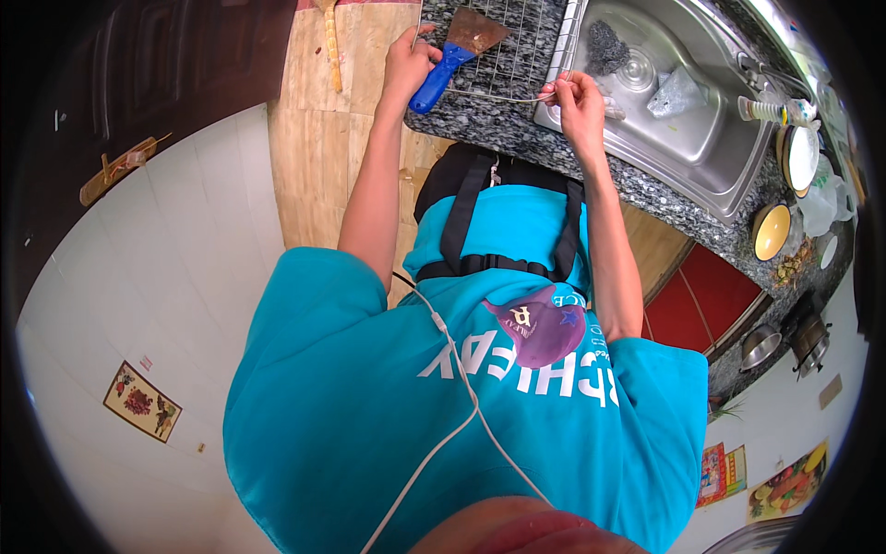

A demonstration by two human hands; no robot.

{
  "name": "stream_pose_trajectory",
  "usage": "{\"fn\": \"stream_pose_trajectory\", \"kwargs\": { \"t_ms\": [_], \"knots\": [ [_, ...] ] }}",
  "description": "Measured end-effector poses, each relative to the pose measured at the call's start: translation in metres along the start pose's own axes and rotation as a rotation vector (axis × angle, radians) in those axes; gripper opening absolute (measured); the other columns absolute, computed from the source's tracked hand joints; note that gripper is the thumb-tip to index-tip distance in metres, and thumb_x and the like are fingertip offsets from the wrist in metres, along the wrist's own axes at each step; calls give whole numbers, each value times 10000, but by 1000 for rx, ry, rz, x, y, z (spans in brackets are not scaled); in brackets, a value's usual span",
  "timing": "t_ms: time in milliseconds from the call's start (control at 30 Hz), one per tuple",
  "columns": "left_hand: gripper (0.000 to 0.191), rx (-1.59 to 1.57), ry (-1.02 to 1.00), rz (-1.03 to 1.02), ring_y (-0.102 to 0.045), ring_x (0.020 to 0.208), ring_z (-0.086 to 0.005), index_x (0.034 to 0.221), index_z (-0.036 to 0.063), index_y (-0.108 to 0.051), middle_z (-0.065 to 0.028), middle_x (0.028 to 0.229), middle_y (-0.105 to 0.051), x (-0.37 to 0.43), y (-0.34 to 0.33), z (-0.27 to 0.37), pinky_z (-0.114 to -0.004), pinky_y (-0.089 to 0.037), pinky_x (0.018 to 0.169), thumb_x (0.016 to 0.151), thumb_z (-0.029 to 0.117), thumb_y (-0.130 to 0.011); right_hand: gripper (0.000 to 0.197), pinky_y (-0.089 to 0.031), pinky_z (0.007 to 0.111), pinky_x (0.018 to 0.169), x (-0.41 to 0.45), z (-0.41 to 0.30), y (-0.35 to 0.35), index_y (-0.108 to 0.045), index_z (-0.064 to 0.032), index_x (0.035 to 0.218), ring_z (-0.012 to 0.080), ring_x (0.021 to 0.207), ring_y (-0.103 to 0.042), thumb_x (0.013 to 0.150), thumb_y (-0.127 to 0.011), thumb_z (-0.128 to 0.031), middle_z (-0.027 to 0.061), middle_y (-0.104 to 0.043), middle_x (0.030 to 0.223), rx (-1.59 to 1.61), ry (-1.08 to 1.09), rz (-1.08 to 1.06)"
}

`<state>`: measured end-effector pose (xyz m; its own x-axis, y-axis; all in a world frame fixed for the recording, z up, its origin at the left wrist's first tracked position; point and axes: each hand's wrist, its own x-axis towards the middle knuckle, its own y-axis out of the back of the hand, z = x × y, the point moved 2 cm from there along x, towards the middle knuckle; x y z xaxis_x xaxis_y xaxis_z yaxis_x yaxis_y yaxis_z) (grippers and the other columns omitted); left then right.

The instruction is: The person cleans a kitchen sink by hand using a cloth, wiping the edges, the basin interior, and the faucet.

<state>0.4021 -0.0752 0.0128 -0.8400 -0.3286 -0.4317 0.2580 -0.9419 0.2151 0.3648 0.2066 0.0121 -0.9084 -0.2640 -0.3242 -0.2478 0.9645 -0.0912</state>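
A rectangular wire rack (509,62) lies over the granite countertop beside the sink. My right hand (580,111) pinches its near right corner between thumb and fingers. At its left edge, my left hand (407,66) has its fingers curled around the frame wire. A scraper with a blue handle (437,83) and a rusty, wide metal blade (476,31) rests across the rack's left part. The fingertips of my left hand are against or just beside that handle; which of these, I cannot tell. The rack's far end runs out of view.
The stainless steel sink (720,152) holds a steel wool scourer (608,47) and a crumpled clear sheet (678,93). A faucet (768,73) stands at its far side. Bowls, including a yellow one (771,232), line the counter to the right. A dark door (173,62) is at left.
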Motion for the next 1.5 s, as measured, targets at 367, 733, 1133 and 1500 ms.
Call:
{"fn": "stream_pose_trajectory", "kwargs": {
  "t_ms": [367,733,1133,1500],
  "knots": [
    [320,785,-349,374,-628,912,-338,1163,50,-618,-161,1005,-655,-12,-16,41,-434,-491,868,852,90,-555,202,-549,260,702,-7,5,-4,-543,56,1095,139,753,-679,954,-577,-84,107,-698,853,-132,-20,66],
    [278,563,-905,27,-570,1058,-324,1066,38,-644,-141,1119,-601,-57,-161,74,-426,-460,909,792,57,-604,220,-537,264,761,-13,4,37,-612,63,1121,149,824,-678,945,-584,-66,122,-703,954,-55,-27,83],
    [257,646,-592,-228,-578,1038,-409,988,-73,-589,-250,1036,-618,-54,-289,23,-471,-472,916,743,-52,-515,250,-523,381,831,9,45,157,-676,-8,1063,319,912,-700,906,-538,-145,209,-709,963,-563,-76,3],
    [325,981,46,-360,-613,1094,-378,1079,1,-677,-250,1144,-641,-1,-314,-21,-448,-495,940,805,151,-586,288,-483,458,908,24,85,221,-685,-27,1059,430,977,-633,904,-471,-141,266,-662,1009,-935,-135,-185]
  ]
}}
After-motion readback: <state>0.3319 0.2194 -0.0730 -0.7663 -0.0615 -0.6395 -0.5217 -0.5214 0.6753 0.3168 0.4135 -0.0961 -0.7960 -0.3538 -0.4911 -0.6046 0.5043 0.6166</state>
